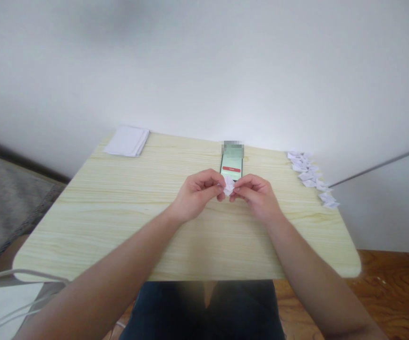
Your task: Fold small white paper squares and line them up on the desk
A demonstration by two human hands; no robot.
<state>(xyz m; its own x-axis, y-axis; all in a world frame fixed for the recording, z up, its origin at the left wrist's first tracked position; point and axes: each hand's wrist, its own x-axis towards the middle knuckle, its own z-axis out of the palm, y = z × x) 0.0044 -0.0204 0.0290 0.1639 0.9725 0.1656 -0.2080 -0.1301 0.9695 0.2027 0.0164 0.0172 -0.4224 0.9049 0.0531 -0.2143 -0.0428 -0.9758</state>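
Observation:
A small piece of folded white paper [229, 185] is held up between my two hands, over the middle of the table. My left hand [200, 192] pinches its left side between thumb and fingers. On the other side, my right hand [256, 193] grips the right edge in the same way. The fingertips cover both ends of the paper, so its full shape is hidden. Just behind it lies a phone [231, 163] with a lit green screen and a red bar, its lower end partly behind my hands and the paper.
A stack of white paper sheets [126, 140] lies at the table's back left corner. Several small folded paper pieces [309, 175] form a row along the right edge. The pale wooden table [119, 203] meets a white wall [190, 71]. Cables [30, 272] hang near the front left.

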